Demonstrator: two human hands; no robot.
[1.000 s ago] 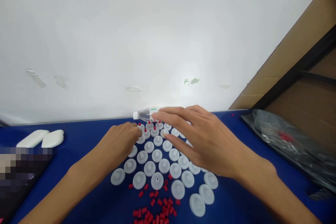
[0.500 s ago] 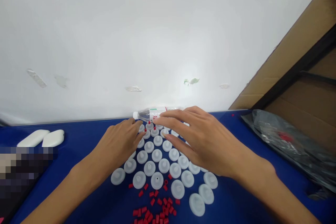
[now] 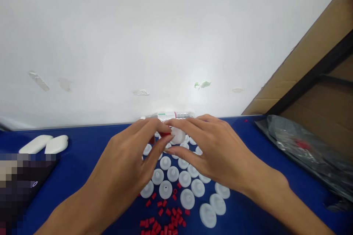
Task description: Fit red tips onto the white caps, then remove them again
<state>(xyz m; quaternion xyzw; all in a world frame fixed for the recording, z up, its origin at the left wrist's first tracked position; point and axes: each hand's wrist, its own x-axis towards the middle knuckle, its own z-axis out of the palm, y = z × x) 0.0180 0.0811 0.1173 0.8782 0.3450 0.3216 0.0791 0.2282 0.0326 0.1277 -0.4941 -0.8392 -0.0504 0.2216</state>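
Note:
My left hand is closed, thumb and forefinger pinching a small red cap. Facing it, my right hand grips a white plastic disc with a central nozzle. The cap sits at the disc's nozzle side; fingers hide whether they touch. Beneath both hands, several more white nozzle discs lie in rows on the blue table. Loose red caps are heaped nearest me, with a few scattered among the front discs.
A clear bottle with a white label lies on its side along the white wall. Two white rounded objects rest at the left, behind a dark item partly pixelated. On the right are a grey plastic bag and a cardboard box.
My left hand has moved right and up, and a red cap now shows in its fingers. The right hand now holds a white disc raised between the hands.

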